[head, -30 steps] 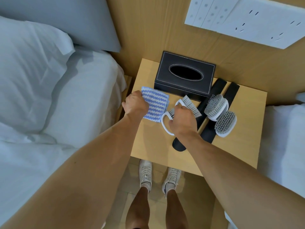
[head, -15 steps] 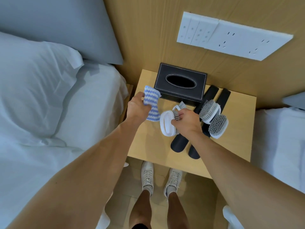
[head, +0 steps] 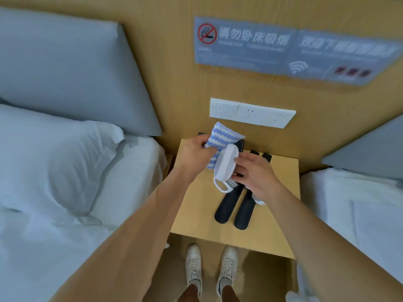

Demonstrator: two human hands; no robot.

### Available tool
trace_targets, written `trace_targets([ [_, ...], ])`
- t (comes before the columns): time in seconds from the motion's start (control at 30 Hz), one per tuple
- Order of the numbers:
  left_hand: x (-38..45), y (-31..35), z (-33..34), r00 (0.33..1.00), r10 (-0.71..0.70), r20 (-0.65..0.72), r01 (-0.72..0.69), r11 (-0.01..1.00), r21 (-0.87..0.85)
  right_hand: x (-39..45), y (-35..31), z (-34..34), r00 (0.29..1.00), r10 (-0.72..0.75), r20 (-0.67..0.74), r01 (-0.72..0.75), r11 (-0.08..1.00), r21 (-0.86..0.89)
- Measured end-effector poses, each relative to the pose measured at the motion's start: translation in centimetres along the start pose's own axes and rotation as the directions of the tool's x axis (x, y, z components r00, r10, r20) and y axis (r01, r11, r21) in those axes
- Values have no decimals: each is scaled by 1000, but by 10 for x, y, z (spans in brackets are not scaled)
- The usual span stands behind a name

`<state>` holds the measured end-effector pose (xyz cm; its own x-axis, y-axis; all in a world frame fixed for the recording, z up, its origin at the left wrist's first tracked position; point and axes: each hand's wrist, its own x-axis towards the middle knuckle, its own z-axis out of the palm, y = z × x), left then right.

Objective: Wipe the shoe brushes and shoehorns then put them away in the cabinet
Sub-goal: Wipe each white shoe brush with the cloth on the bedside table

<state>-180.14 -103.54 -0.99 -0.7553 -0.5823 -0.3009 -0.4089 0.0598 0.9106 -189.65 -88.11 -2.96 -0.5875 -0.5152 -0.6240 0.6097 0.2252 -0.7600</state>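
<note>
- Head view: left hand pinches a blue-and-white striped cloth against a white plastic shoe brush with a loop handle.
- Right hand has its grip closed on that brush, raised above the light wooden tabletop.
- Two black shoehorns lie side by side on the tabletop under the right hand.
- Grey-bristled brush peeks out beneath the right wrist.

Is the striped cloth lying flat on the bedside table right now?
No, the left hand holds the striped cloth up in the air against the white brush, which the right hand grips.
</note>
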Motion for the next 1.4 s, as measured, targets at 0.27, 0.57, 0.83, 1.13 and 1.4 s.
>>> trace_targets([
  [0.27,-34,94,16,985,113,132,-112,994,-9,-66,-55,-26,998,-63,1,61,976,210],
  [0.57,-45,138,34,919,285,270,-305,952,31,-106,-91,-43,987,-158,10,157,986,46],
  [0.83,-70,128,33,907,337,253,-368,926,87,-109,-97,-49,977,-209,-36,211,976,57],
  [1.13,-57,138,34,924,359,129,-378,910,171,-112,-94,-36,973,-221,72,223,975,-22],
  [1.4,-69,124,23,896,419,147,-444,857,261,-105,-103,-36,975,-220,-37,222,975,31],
])
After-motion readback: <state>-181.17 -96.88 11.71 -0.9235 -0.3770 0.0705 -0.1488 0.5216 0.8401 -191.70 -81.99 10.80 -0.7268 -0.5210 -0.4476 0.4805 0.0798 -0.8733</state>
